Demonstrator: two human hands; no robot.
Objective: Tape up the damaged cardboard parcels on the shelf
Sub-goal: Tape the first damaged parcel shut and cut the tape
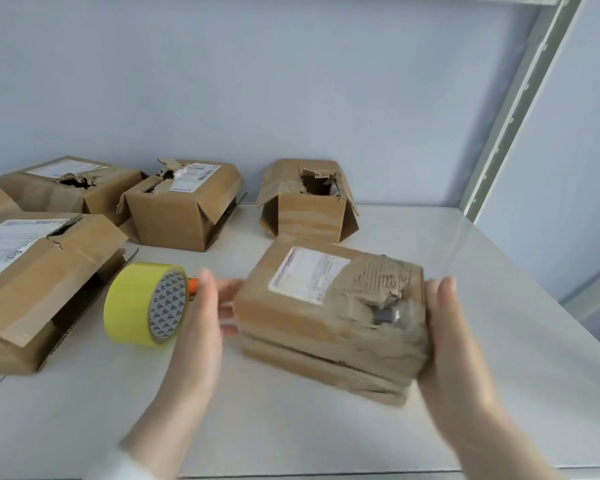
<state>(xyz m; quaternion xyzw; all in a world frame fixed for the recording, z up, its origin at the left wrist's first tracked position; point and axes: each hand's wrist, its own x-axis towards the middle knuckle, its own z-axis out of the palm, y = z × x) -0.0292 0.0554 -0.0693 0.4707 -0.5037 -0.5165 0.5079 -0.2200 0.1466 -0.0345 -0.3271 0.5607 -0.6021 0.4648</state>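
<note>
Both spread flat: left hand [201, 317] and right hand [454, 327] pressed straight-fingered against opposite ends of torn parcel [329, 317], blurred, near shelf [499, 271] front. Just beside left hand stood yellow tape roll [142, 304], on edge.

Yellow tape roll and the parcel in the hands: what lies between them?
In the head view, the left hand, fingers against the held parcel, with an orange object peeking out behind it.

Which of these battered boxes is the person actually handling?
The front-right box, with a white label and a torn corner showing something grey. It alone sits between the left hand and right hand. The other boxes lie untouched.
</note>
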